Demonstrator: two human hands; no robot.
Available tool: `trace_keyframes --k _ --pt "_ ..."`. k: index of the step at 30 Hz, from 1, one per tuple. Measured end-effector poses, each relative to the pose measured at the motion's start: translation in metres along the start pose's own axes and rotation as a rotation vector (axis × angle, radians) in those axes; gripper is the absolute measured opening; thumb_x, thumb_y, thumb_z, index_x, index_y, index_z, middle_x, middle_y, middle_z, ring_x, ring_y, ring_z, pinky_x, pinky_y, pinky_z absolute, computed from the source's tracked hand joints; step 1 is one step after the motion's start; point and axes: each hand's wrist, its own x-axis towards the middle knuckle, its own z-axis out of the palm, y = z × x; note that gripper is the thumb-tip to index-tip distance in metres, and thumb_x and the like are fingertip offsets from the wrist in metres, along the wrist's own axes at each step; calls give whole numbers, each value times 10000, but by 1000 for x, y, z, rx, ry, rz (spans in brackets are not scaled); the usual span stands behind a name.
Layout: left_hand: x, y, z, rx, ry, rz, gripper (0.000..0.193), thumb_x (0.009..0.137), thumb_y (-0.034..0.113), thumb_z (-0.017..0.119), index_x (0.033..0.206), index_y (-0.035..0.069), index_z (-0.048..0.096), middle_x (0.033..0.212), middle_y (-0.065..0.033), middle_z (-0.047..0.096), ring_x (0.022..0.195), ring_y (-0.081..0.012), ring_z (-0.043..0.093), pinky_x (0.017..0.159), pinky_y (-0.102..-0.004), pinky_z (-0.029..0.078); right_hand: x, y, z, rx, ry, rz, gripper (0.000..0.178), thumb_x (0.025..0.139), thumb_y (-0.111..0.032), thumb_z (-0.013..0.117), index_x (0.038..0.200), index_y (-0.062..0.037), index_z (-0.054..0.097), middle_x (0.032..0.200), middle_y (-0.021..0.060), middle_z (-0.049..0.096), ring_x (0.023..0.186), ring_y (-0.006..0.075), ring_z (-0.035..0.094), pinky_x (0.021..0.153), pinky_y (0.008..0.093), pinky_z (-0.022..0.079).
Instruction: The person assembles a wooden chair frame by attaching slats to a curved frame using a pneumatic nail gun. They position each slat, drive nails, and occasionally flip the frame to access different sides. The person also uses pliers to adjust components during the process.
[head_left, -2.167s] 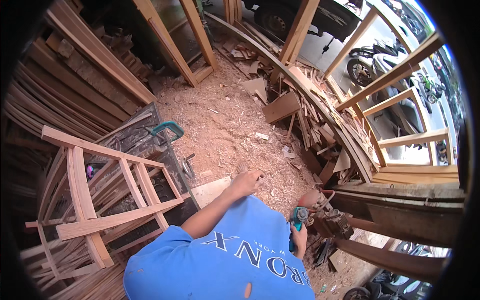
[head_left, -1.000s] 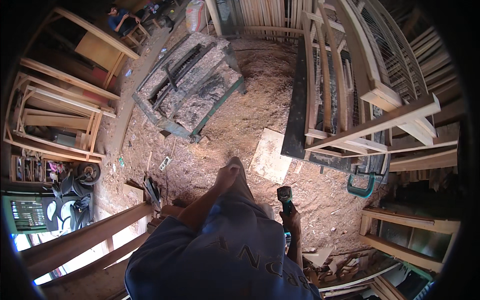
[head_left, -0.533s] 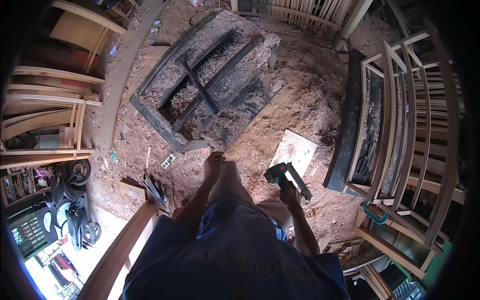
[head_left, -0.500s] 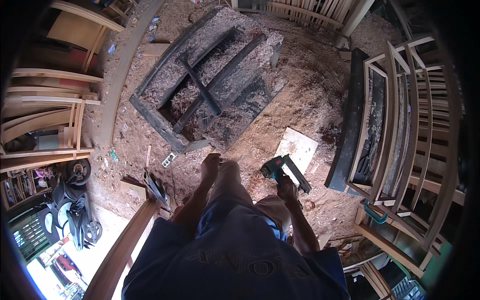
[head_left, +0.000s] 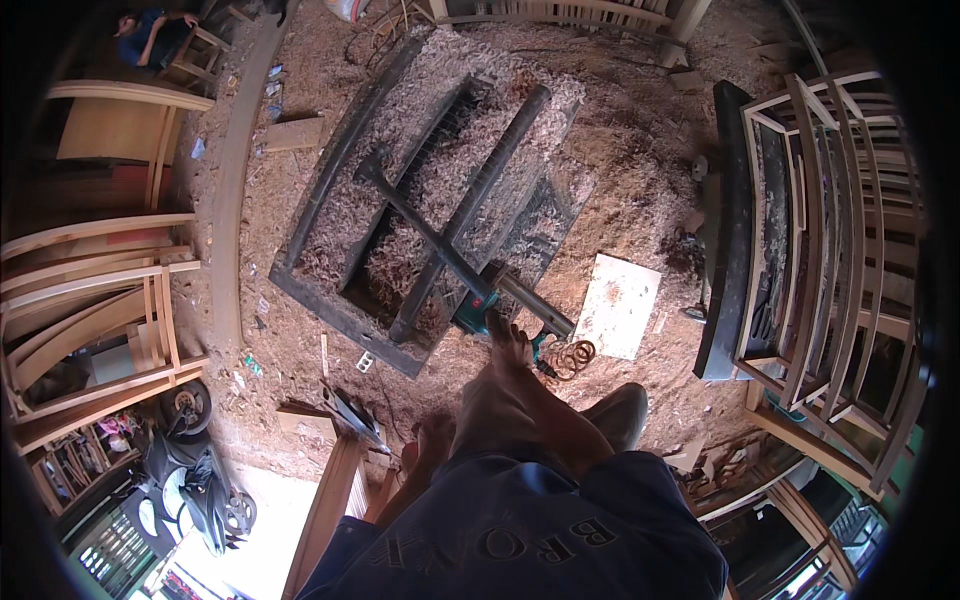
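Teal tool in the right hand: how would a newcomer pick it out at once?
Find the large dark table strewn with wood shavings, upper middle of the view. At its lower right edge, the right hand grips the teal tool. Its teal body sets it apart from the dark T-shaped bar on the table and the pale board to its right.

On our left we see a person in a blue top (head_left: 148, 42), wooden frames (head_left: 168, 315) and, lower down, a black motorbike (head_left: 195, 490). A long plank (head_left: 235, 200), a white socket strip (head_left: 366, 361) and a pale plywood sheet (head_left: 620, 305) lie on our floor among wood shavings (head_left: 640, 170). To our right, slatted wooden frames (head_left: 855, 220) rest on a dark bench (head_left: 724, 250).
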Motion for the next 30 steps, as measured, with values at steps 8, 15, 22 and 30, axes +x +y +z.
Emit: trace_keyframes --k 8,15,22,30 --pt "-1 35 -2 -670 -100 -383 211 950 134 660 1126 19 672 922 -137 735 771 -201 698 691 -324 563 20 8 35 62 -140 -75 604 918 -118 532 1514 -160 445 1493 130 474 1370 314 458 1131 533 367" --pt "0 39 13 -213 -148 -63 219 935 130 663 1102 -3 708 1016 -155 741 882 -243 723 769 -360 571 0 24 -15 148 -303 -81 677 829 -74 660 1479 -124 477 1431 150 496 1313 342 500 1038 521 459" --pt "22 86 59 -44 -121 111 220 927 145 659 1074 -6 720 1017 -168 748 948 -288 709 857 -396 554 -99 155 -49 491 114 188 448 833 -101 696 1278 -74 646 1140 192 676 1036 368 670 876 476 548" --pt "51 221 184 -186 -70 350 251 999 221 616 1075 -10 677 914 -103 718 801 -185 692 700 -320 573 -261 338 -95 508 -116 524 396 839 -301 724 1165 -77 721 973 204 749 888 363 735 808 460 593"
